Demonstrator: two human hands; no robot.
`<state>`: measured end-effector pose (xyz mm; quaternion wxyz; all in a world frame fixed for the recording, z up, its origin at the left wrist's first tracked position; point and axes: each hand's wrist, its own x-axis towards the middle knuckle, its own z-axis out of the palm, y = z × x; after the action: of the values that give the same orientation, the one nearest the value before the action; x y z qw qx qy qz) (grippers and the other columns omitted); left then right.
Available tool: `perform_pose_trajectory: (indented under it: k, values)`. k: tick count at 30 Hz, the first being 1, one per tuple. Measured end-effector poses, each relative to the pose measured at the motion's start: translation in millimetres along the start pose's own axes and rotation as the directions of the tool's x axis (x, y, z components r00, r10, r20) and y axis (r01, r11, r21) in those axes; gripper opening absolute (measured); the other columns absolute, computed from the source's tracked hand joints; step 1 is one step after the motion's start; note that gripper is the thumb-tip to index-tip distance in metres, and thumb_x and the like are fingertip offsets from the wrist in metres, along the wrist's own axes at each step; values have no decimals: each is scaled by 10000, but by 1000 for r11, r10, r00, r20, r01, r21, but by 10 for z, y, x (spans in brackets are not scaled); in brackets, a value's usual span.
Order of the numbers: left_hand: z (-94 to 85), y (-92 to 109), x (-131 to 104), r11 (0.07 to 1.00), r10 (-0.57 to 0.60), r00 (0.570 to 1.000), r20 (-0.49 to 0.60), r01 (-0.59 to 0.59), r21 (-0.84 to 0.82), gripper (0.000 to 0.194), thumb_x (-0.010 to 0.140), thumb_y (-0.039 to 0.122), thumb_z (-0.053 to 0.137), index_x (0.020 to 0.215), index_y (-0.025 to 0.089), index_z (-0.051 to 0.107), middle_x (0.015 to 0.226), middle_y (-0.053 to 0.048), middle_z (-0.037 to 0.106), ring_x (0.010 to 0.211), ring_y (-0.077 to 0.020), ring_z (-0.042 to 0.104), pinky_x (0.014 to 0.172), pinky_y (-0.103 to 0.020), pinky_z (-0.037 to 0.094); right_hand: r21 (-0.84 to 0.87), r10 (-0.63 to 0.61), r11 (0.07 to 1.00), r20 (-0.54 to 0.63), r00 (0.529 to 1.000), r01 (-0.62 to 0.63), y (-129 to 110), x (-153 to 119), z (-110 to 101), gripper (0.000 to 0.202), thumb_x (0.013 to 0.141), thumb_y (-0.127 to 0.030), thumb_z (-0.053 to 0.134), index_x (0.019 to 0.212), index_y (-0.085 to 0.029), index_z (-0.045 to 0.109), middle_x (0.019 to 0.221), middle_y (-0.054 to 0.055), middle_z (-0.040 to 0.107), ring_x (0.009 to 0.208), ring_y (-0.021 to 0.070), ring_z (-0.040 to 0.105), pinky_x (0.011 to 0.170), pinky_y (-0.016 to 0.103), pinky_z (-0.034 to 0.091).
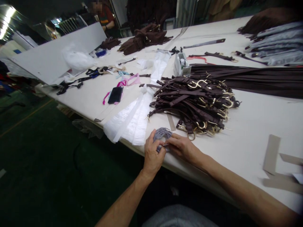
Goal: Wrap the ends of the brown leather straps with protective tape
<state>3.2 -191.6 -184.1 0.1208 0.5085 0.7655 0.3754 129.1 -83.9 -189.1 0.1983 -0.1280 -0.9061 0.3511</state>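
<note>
A grey coiled bundle [162, 134] is held at the near edge of the white table [251, 126]. My left hand [152, 154] wraps round its left side, with thumb and fingers closed on it. From the right, my right hand [182, 146] pinches at the coil's lower right edge, its fingertips close to my left thumb. Just beyond the hands lies a heap of dark brown straps [187, 97] with gold-coloured hooks. White plastic sheets [132, 121] spread to the left of the coil.
A black phone [115, 95] lies left. A tape dispenser [181, 64] stands behind the heap, beside long brown strips [255, 78]. Beige pieces [271, 154] are at the right, grey-wrapped bundles [281, 41] at the back right. A person [104, 17] is at the far left.
</note>
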Motion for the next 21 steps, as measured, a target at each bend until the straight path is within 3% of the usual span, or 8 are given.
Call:
perform_pose_trajectory:
  k: [6, 13, 17, 21]
  values:
    - [-113, -105, -8, 994, 48, 978, 204, -27, -102, 183, 758, 172, 577, 933, 181, 629, 1476, -102, 222, 1332, -232, 273, 1087, -402, 247, -86, 12, 996, -10, 1000, -12, 0, -22, 33, 148, 800, -87, 438, 822, -162, 565, 792, 43, 524, 613, 123, 500, 542, 210, 355]
    - [-54, -83, 12, 985, -22, 989, 146, 47, -167, 152, 731, 92, 543, 818, 169, 641, 1459, -100, 259, 1319, -231, 300, 1078, -405, 255, -102, -64, 993, -11, 998, 62, 10, -83, 13, 279, 751, -27, 407, 925, -171, 572, 783, 36, 524, 594, 111, 479, 535, 194, 347]
    - [-53, -84, 24, 979, -25, 989, 149, 54, -196, 138, 747, 126, 551, 846, 181, 629, 1448, -92, 281, 1319, -219, 297, 1081, -404, 250, -146, -84, 986, -28, 996, 79, 26, -92, 37, 255, 792, -50, 395, 932, -165, 575, 747, 30, 511, 584, 117, 465, 522, 205, 330]
    - [-16, -65, 17, 980, -39, 995, 90, 56, -190, 195, 704, 42, 516, 805, 179, 611, 1411, -87, 337, 1303, -212, 322, 1074, -394, 268, -180, -129, 976, -9, 992, 126, 13, -121, 50, 243, 860, -85, 364, 951, -162, 576, 714, 27, 508, 589, 121, 452, 530, 214, 333]
